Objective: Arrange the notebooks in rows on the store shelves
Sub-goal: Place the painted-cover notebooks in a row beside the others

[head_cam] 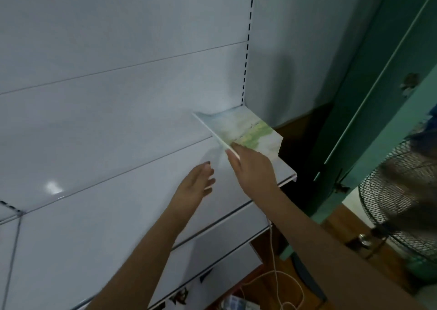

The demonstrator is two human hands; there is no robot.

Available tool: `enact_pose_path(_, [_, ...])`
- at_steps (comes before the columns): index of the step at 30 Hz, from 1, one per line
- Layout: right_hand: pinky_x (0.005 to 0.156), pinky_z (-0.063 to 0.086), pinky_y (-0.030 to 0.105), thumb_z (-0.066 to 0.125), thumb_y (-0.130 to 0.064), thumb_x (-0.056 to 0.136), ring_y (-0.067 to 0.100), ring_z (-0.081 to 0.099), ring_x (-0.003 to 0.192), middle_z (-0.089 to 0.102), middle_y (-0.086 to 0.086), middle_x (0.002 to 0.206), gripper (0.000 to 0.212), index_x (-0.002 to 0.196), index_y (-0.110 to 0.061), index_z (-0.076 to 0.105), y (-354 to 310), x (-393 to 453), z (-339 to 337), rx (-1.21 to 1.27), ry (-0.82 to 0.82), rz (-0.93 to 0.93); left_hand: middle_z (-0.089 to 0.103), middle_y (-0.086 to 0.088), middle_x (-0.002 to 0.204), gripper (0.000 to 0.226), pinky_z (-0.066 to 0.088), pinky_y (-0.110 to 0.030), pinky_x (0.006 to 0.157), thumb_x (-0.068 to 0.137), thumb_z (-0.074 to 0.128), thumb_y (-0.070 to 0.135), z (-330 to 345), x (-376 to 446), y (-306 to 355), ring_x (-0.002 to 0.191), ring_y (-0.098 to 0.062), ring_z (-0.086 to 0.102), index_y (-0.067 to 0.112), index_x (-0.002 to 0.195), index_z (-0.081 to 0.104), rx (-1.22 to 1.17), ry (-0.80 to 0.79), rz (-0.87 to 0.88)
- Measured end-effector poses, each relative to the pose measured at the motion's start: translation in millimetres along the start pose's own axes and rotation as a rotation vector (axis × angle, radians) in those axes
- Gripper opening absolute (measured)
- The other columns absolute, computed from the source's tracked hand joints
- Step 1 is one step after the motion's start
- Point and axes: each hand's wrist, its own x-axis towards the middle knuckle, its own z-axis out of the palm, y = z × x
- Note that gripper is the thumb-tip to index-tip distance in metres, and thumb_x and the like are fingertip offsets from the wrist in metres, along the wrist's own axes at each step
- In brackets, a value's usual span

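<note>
A notebook (246, 130) with a pale green and white cover stands on edge at the right end of the white shelf (142, 182), leaning toward the right. My right hand (253, 170) pinches its near spine edge, thumb on the cover and a finger on the left side. My left hand (196, 186) hovers over the shelf just left of it, fingers relaxed, holding nothing.
White back panels rise behind the shelf, with a slotted upright (247, 49) at the right. Lower shelves (212, 238) step down below. A green cabinet (378, 97), a floor fan (402, 203) and a white cord (274, 274) lie to the right.
</note>
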Motion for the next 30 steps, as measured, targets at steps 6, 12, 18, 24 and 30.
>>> enact_pose_path(6, [0.099, 0.046, 0.03, 0.025, -0.051, 0.101, 0.016, 0.055, 0.124, 0.061, 0.005, 0.135, 0.058, 0.132, -0.017, 0.06, -38.6, -51.6, 9.7, 0.172, -0.183, -0.226, 0.068, -0.015, 0.121, 0.033, 0.056, -0.041, 0.08, 0.101, 0.048, 0.021, -5.3, 4.2, 1.1, 0.1, -0.029, 0.068, 0.01, 0.131, 0.057, -0.63, 0.3, -0.094])
enact_pose_path(12, [0.116, 0.027, 0.034, 0.04, -0.049, 0.099, 0.024, 0.036, 0.141, 0.043, 0.008, 0.151, 0.057, 0.142, -0.013, 0.05, 14.2, 8.9, -2.2, 0.071, -0.033, -0.071, 0.071, 0.0, 0.113, 0.031, 0.059, -0.029, 0.069, 0.102, 0.047, 0.015, -17.2, -16.3, -13.9, 0.092, -0.017, 0.072, 0.02, 0.132, 0.054, -0.678, 0.528, -0.057])
enact_pose_path(18, [0.116, 0.029, 0.042, 0.03, -0.045, 0.097, 0.033, 0.044, 0.134, 0.053, 0.018, 0.141, 0.061, 0.134, -0.003, 0.056, 51.7, 30.7, 29.8, -0.195, -0.103, 0.054, 0.071, 0.001, 0.115, 0.025, 0.058, -0.033, 0.078, 0.102, 0.05, 0.022, -18.3, -26.0, -9.2, 0.098, -0.019, 0.07, 0.022, 0.126, 0.057, -0.637, 0.529, -0.055])
enact_pose_path(24, [0.111, 0.031, 0.042, 0.037, -0.032, 0.104, 0.03, 0.046, 0.131, 0.058, 0.016, 0.134, 0.04, 0.119, -0.005, 0.062, 47.1, 39.4, 22.4, -0.27, -0.144, 0.031, 0.074, 0.003, 0.109, 0.021, 0.055, -0.033, 0.075, 0.103, 0.05, 0.022, -13.3, -30.8, -9.9, 0.091, -0.016, 0.073, 0.021, 0.121, 0.06, -0.601, 0.48, -0.047])
enact_pose_path(30, [0.082, 0.044, 0.037, 0.039, -0.036, 0.103, 0.03, 0.058, 0.11, 0.065, 0.013, 0.114, 0.041, 0.117, -0.006, 0.062, 46.0, 30.9, 12.3, -0.285, -0.13, -0.052, 0.075, 0.005, 0.102, 0.021, 0.057, -0.028, 0.068, 0.103, 0.05, 0.021, -5.2, -29.5, -10.0, 0.087, -0.015, 0.074, 0.02, 0.121, 0.06, -0.588, 0.441, -0.046])
